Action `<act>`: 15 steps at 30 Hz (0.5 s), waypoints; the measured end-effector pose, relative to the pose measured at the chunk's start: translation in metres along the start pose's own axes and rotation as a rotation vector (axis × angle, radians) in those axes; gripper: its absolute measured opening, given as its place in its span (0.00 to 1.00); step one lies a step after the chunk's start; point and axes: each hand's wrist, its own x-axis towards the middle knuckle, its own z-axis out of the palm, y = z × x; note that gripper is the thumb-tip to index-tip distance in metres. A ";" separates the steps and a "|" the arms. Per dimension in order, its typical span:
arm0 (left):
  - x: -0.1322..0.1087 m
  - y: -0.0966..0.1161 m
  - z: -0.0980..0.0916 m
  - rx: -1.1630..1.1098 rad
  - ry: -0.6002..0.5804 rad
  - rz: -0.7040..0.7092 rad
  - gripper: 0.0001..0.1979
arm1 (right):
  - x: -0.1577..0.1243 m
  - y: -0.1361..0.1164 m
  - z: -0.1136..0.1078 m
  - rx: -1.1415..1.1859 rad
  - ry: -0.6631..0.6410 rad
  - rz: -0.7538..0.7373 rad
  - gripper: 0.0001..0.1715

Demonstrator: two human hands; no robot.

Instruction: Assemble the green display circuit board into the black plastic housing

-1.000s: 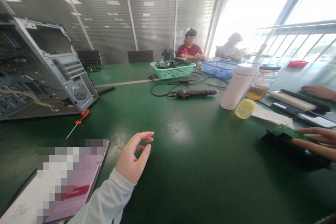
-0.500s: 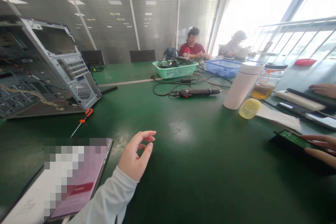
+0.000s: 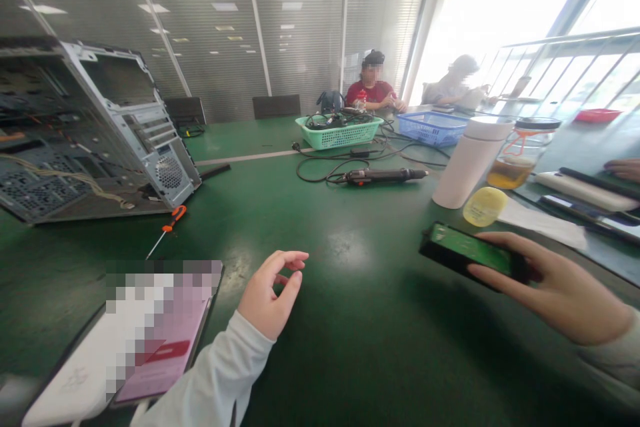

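Observation:
My right hand (image 3: 555, 280) grips a black box-shaped device with a green circuit board (image 3: 465, 247) on its upper face. Thumb and fingers clasp its two long sides, and it is held tilted above the green table (image 3: 350, 347). Nothing is in my left hand (image 3: 273, 293), which rests at the table's middle with curled fingers and a gap between thumb and forefinger. Beside my left forearm lie a white power bank (image 3: 75, 373) and a phone (image 3: 165, 373) with a pink screen, both partly pixelated.
An opened computer case (image 3: 150, 120) stands at left, an orange-handled screwdriver (image 3: 173, 221) before it. Farther back are a corded electric screwdriver (image 3: 385, 176), a green basket (image 3: 340, 137) of cables and a blue basket (image 3: 433, 130). A pale bottle (image 3: 465, 167) stands right. Two people sit beyond.
My right hand has brought the black device leftward from the right edge toward the table's middle. My left hand keeps its pose; the whole view has shifted slightly.

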 end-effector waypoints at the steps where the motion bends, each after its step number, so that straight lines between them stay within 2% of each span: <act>1: 0.000 -0.001 -0.001 0.004 -0.025 -0.004 0.11 | 0.004 -0.027 0.012 0.014 -0.027 -0.116 0.28; 3: 0.000 -0.001 -0.002 0.003 -0.051 -0.026 0.12 | 0.011 -0.076 0.036 0.022 -0.063 -0.328 0.22; 4: 0.000 -0.002 -0.003 -0.010 -0.049 -0.040 0.13 | 0.013 -0.098 0.046 0.012 -0.078 -0.387 0.19; 6: -0.001 -0.002 -0.003 -0.079 -0.049 -0.059 0.17 | 0.015 -0.132 0.064 -0.007 -0.093 -0.464 0.20; 8: -0.003 -0.003 -0.002 -0.178 -0.072 -0.074 0.24 | 0.017 -0.156 0.079 -0.019 -0.105 -0.500 0.23; 11: -0.005 -0.005 0.000 -0.291 -0.072 -0.126 0.33 | 0.019 -0.170 0.096 0.037 -0.133 -0.504 0.26; 15: -0.003 -0.010 0.000 -0.265 -0.058 -0.177 0.28 | 0.020 -0.160 0.110 0.225 -0.172 -0.468 0.27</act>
